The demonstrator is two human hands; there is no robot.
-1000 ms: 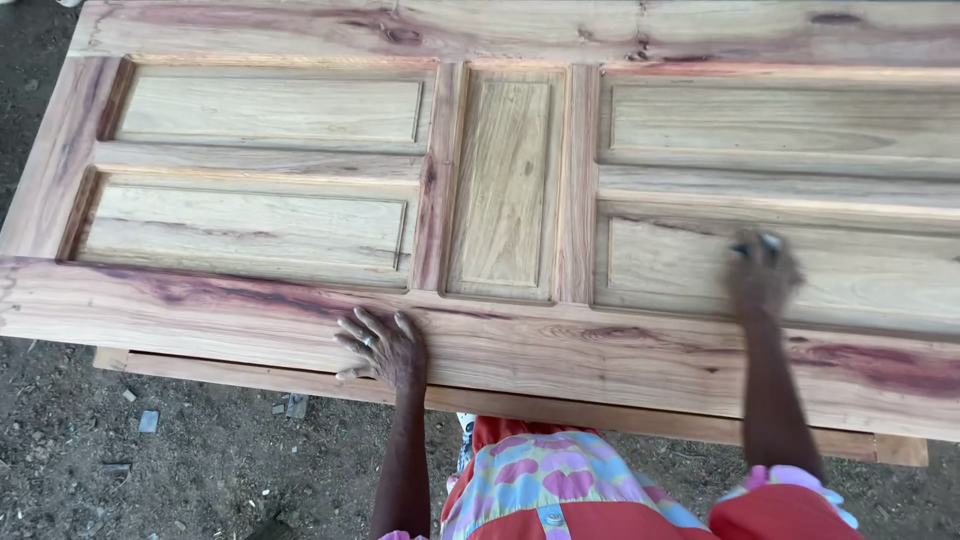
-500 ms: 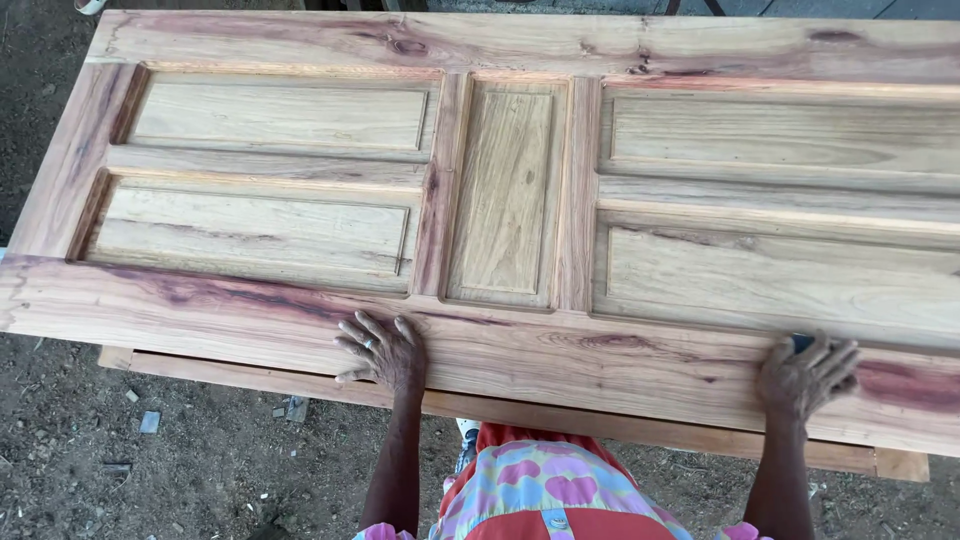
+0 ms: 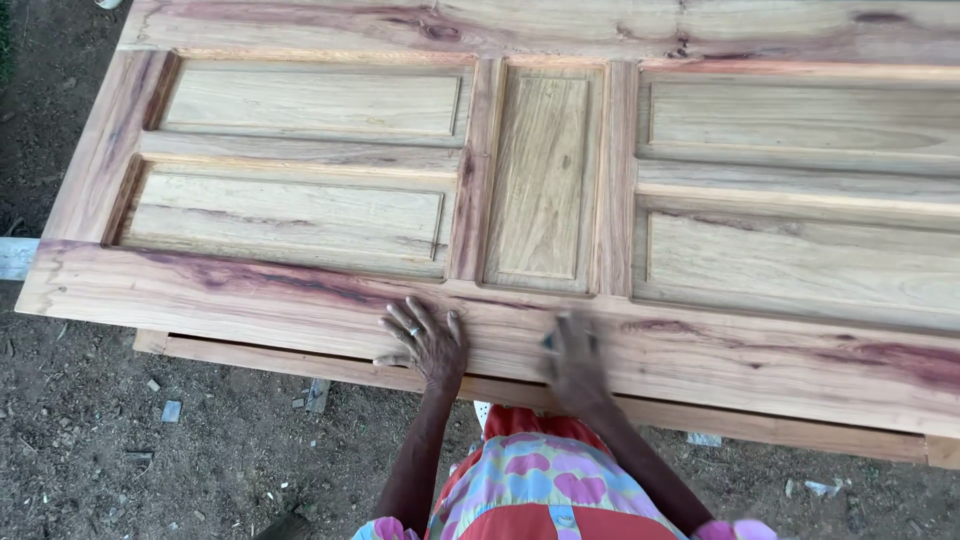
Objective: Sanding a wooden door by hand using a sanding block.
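Observation:
A big unfinished wooden panel door (image 3: 300,290) lies flat in front of me, with pale recessed panels and reddish streaks in its frame. My left hand (image 3: 428,340) rests flat on the door's near long rail, fingers spread, a ring on one finger, holding nothing. My right hand (image 3: 577,358) is blurred with motion on the same rail, a hand's width to the right of the left one. It presses a small dark piece (image 3: 548,341) that shows at its finger edge against the wood.
A second wooden board or frame (image 3: 250,352) juts out under the door's near edge. Below lies bare dirt ground (image 3: 120,450) with small scraps. A pale plank end (image 3: 15,258) sticks out at the left. My colourful clothing (image 3: 540,490) is at the bottom.
My right hand slid from the far right panel down onto the near rail, then leftward along it until close to the left hand. The left hand stayed put.

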